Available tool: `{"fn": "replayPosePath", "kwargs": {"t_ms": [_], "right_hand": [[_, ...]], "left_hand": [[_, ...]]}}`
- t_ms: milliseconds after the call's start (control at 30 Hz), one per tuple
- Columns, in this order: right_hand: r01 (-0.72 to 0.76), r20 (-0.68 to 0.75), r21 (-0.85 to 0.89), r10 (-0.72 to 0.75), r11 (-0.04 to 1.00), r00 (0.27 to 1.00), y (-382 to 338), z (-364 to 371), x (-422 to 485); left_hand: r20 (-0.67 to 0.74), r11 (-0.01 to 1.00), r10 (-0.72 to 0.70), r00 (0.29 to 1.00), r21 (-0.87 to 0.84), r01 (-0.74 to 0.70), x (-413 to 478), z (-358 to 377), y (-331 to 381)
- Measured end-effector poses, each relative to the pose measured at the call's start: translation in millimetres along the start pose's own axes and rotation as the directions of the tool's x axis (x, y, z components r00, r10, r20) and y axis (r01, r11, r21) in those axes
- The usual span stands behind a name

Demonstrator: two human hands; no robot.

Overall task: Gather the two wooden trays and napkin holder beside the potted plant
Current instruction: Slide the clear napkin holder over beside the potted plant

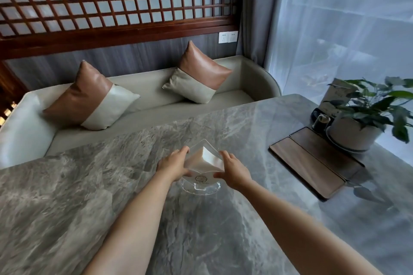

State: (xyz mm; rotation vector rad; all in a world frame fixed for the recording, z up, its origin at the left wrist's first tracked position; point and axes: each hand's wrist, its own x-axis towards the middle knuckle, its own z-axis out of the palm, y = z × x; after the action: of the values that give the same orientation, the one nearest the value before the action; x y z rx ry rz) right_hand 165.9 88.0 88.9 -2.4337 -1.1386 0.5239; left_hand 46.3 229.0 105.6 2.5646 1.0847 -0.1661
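A clear acrylic napkin holder (202,166) with white napkins stands on its round base in the middle of the grey marble table (111,185). My left hand (173,165) grips its left side and my right hand (234,171) grips its right side. Two dark wooden trays lie side by side at the right: the near tray (307,168) and the far tray (326,148). The far tray touches the saucer of the potted plant (362,118), which stands in a white pot at the table's far right.
A small dark jar (320,121) and an upright card (335,98) stand behind the plant. Beyond the table's far edge runs a pale bench sofa (156,100) with two brown and cream cushions. Sheer curtains hang at the right.
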Motion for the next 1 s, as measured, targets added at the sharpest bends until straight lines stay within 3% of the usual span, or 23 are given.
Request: {"fn": "replayPosePath", "kwargs": {"t_ms": [467, 1000], "right_hand": [[-0.125, -0.266, 0.039, 0.131, 0.991, 0.955, 145.3, -150.4, -64.5], [-0.393, -0.348, 0.155, 0.423, 0.906, 0.837, 399.3, -264.5, -147.0]], "left_hand": [[-0.024, 0.950, 0.308, 0.951, 0.062, -0.306, 9.9, -16.6, 218.4], [0.157, 0.780, 0.601, 0.784, 0.097, -0.618, 25.2, 90.0, 515.8]]}}
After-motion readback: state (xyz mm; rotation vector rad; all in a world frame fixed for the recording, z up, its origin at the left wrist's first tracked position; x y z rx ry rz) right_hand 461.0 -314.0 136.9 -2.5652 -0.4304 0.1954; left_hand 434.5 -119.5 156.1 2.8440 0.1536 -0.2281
